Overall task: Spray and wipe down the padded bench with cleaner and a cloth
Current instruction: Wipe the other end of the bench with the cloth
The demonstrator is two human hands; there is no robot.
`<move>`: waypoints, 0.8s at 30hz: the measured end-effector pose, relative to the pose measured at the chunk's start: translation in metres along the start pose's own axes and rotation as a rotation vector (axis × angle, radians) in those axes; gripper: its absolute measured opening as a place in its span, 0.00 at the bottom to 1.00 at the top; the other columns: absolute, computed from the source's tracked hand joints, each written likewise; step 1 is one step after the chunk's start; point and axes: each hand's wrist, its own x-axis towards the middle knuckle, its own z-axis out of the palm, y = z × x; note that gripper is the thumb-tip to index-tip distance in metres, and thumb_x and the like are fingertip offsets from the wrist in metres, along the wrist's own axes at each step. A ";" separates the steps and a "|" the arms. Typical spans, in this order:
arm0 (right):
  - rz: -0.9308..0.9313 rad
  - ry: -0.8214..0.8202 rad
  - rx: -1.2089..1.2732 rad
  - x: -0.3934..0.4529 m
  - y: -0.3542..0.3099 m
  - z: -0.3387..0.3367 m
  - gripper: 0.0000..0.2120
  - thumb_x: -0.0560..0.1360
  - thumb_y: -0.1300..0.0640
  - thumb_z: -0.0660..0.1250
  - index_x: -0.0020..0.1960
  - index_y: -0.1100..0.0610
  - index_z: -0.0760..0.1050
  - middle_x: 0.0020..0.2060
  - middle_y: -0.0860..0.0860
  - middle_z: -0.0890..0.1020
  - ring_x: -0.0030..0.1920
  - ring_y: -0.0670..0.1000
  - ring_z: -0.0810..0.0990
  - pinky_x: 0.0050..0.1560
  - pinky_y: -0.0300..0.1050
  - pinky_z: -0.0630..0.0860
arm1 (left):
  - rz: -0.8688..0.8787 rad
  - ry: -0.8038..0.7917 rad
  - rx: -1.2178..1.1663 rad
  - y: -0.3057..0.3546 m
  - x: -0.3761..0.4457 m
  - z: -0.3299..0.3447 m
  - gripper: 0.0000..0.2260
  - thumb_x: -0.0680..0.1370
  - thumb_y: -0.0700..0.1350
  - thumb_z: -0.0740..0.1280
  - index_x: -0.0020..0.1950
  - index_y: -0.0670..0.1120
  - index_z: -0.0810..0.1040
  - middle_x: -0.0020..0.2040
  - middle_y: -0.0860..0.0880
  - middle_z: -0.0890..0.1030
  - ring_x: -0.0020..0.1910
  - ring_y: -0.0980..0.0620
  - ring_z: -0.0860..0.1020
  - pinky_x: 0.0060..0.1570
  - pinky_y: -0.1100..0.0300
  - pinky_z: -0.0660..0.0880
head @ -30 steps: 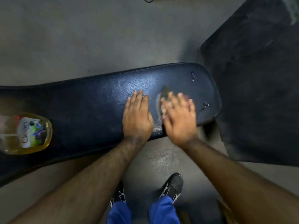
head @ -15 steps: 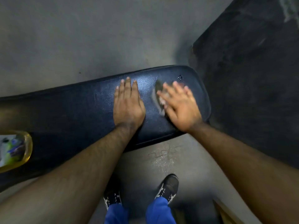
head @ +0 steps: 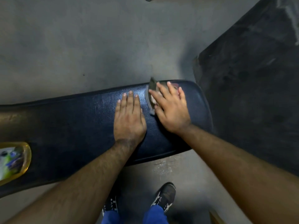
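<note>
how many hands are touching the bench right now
2. The left hand lies flat on the padded bench near its middle; the right hand presses the cloth onto the pad close to the bench's far edge.

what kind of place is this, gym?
Probably a gym or workout room. A long padded bench in dark vinyl stands on a bare grey concrete floor, with a black rubber floor mat beside its end. No weights or machines are in view, so this is not certain.

Your hands [head: 129,120] [head: 171,110] on bench [head: 72,126] | cloth [head: 151,96] under right | bottle [head: 13,160] far left | mat [head: 250,86] right
</note>
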 end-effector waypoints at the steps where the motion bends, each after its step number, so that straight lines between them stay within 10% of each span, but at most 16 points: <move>1: -0.090 -0.041 -0.016 -0.008 0.015 -0.006 0.25 0.78 0.48 0.56 0.75 0.45 0.67 0.77 0.48 0.65 0.79 0.57 0.58 0.77 0.63 0.50 | -0.007 -0.001 0.000 0.000 0.000 0.000 0.24 0.80 0.45 0.54 0.74 0.38 0.66 0.75 0.39 0.65 0.76 0.41 0.62 0.76 0.45 0.56; 6: 0.366 0.003 0.049 0.009 0.028 -0.019 0.28 0.77 0.44 0.54 0.77 0.47 0.63 0.79 0.50 0.61 0.80 0.58 0.53 0.77 0.65 0.47 | 0.061 0.013 0.003 0.003 -0.002 -0.002 0.25 0.77 0.43 0.56 0.73 0.37 0.67 0.74 0.36 0.66 0.75 0.38 0.63 0.76 0.45 0.55; 10: -0.032 -0.097 -0.013 -0.039 0.040 -0.016 0.28 0.77 0.43 0.53 0.77 0.44 0.62 0.80 0.48 0.60 0.80 0.56 0.53 0.78 0.64 0.49 | 0.046 0.003 -0.093 0.034 -0.011 0.001 0.24 0.77 0.44 0.56 0.73 0.38 0.68 0.74 0.37 0.66 0.75 0.39 0.63 0.76 0.46 0.55; 14: 0.475 0.041 0.024 -0.013 0.053 -0.020 0.31 0.76 0.42 0.54 0.78 0.47 0.61 0.79 0.51 0.61 0.80 0.58 0.55 0.77 0.65 0.54 | 0.041 -0.049 -0.062 0.054 -0.017 0.009 0.25 0.79 0.48 0.54 0.75 0.39 0.66 0.77 0.38 0.62 0.77 0.40 0.59 0.77 0.46 0.52; 19: 0.106 -0.020 -0.032 -0.055 0.066 -0.019 0.29 0.77 0.44 0.55 0.77 0.45 0.62 0.80 0.48 0.61 0.80 0.56 0.54 0.78 0.63 0.52 | 0.042 -0.046 -0.002 0.055 -0.018 0.013 0.26 0.79 0.49 0.55 0.76 0.39 0.65 0.77 0.38 0.62 0.77 0.41 0.57 0.77 0.46 0.52; 24: 0.483 0.082 0.032 -0.051 0.041 -0.013 0.30 0.76 0.44 0.57 0.78 0.47 0.62 0.80 0.52 0.60 0.80 0.59 0.55 0.76 0.64 0.53 | 0.035 -0.048 0.016 0.055 -0.018 0.013 0.26 0.79 0.48 0.56 0.75 0.39 0.65 0.77 0.38 0.62 0.77 0.40 0.58 0.76 0.45 0.52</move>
